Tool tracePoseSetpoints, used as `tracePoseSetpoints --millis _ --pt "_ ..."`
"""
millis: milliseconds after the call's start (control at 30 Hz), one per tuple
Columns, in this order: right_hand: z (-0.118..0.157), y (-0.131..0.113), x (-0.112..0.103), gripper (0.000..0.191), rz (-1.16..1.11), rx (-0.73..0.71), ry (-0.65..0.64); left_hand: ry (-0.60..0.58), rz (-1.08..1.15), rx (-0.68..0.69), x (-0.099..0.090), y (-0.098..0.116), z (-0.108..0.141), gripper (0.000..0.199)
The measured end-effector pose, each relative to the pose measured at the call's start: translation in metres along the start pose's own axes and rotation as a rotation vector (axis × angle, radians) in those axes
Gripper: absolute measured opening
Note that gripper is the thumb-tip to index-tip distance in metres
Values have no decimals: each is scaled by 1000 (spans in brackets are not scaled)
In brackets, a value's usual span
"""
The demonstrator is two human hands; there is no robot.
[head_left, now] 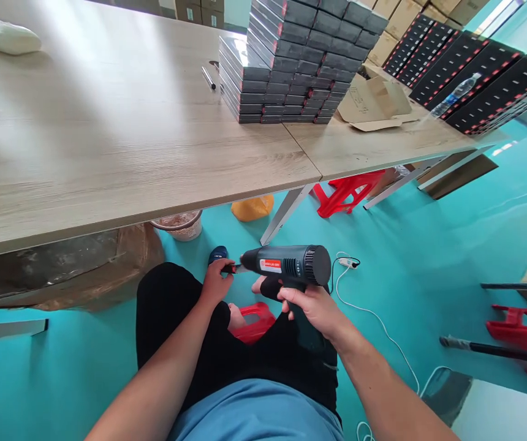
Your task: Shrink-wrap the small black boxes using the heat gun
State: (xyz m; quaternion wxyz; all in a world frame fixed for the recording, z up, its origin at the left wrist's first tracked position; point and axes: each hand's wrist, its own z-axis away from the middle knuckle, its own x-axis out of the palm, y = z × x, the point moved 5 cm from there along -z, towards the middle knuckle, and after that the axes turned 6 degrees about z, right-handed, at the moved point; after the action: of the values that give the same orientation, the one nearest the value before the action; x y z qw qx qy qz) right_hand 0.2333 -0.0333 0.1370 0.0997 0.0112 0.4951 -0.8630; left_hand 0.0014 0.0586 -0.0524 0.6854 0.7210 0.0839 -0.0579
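In the head view my right hand (309, 306) is wrapped round the grip of a dark heat gun (291, 263), held level over my lap with its nozzle to the left. My left hand (218, 282) pinches a small black and red item (229, 268) right at the nozzle; most of it is hidden by the fingers. Both hands are below the front edge of the wooden table (130, 135). On the table stands a stepped stack of grey shrink-wrapped boxes (291, 67).
A metal tube (209, 78) lies left of the stack, opened cardboard (374, 101) right of it. Further right are black box stacks (470, 73) and a plastic bottle (456, 95). Below are a waste bin (185, 226), a yellow bag (252, 209), red stools (348, 193) and a white cable (378, 318).
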Motion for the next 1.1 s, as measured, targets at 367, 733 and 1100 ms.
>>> tracePoseSetpoints --millis 367,733,1100 --pt "-4 8 -34 22 -23 141 192 89 234 -261 -3 -22 1 37" --pt "-4 8 -24 27 -2 112 91 72 291 -282 0 -25 0 37" --pt "-3 0 -30 25 -111 114 21 104 601 -438 -1 -19 3 22"
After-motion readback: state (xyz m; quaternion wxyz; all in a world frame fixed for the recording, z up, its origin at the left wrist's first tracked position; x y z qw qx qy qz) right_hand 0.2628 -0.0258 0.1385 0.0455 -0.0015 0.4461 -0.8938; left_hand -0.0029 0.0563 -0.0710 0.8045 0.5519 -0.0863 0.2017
